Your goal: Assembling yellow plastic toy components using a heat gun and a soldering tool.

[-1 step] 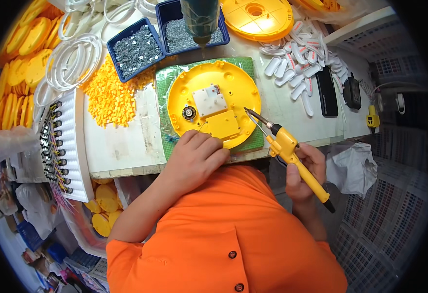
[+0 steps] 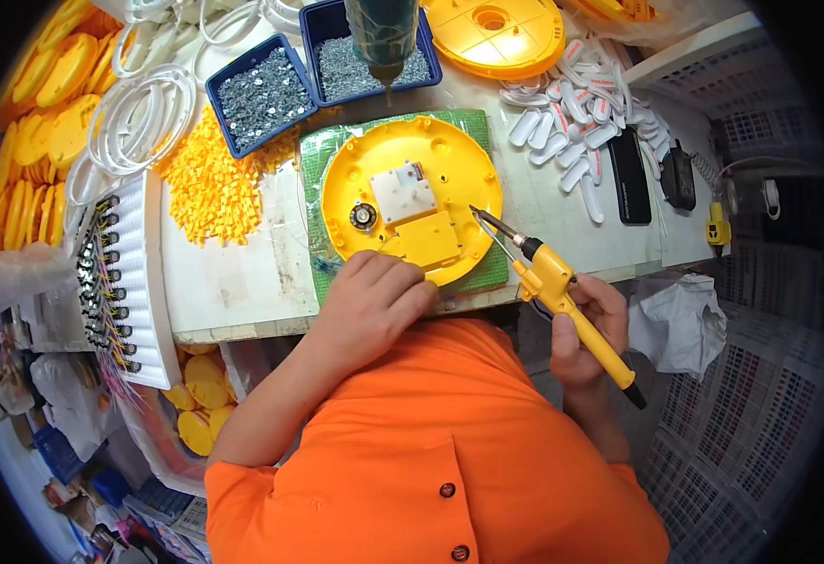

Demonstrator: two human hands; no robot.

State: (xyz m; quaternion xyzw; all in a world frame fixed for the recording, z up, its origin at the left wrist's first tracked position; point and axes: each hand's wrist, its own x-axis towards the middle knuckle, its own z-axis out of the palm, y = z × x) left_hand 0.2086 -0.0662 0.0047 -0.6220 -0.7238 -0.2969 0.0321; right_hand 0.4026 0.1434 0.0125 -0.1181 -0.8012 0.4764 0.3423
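Observation:
A round yellow plastic housing [image 2: 473, 179] lies open side up on a green mat [image 2: 316, 155]. Inside it are a white box-shaped module [image 2: 403, 194], a small round speaker [image 2: 363, 217] and a yellow rectangular cover [image 2: 428, 241]. My left hand [image 2: 374, 299] rests at the housing's near-left rim, fingers curled and close together; their tips are hidden, so what they pinch does not show. My right hand grips [image 2: 592, 334] a yellow soldering iron [image 2: 553, 282] with a solder feed tube. Its tip is over the right part of the housing.
Two blue bins [image 2: 262, 101] of small metal parts stand behind, below a hanging power driver [image 2: 384, 42]. Yellow pieces [image 2: 207, 183] and white rings [image 2: 141, 120] lie left, by a foam tray [image 2: 149, 282] of speakers. White oval parts [image 2: 572, 122] and a black phone-like slab [image 2: 629, 179] lie right.
My left hand has slid very slightly to the left along the housing's near rim. The right hand and the soldering iron stay where they were.

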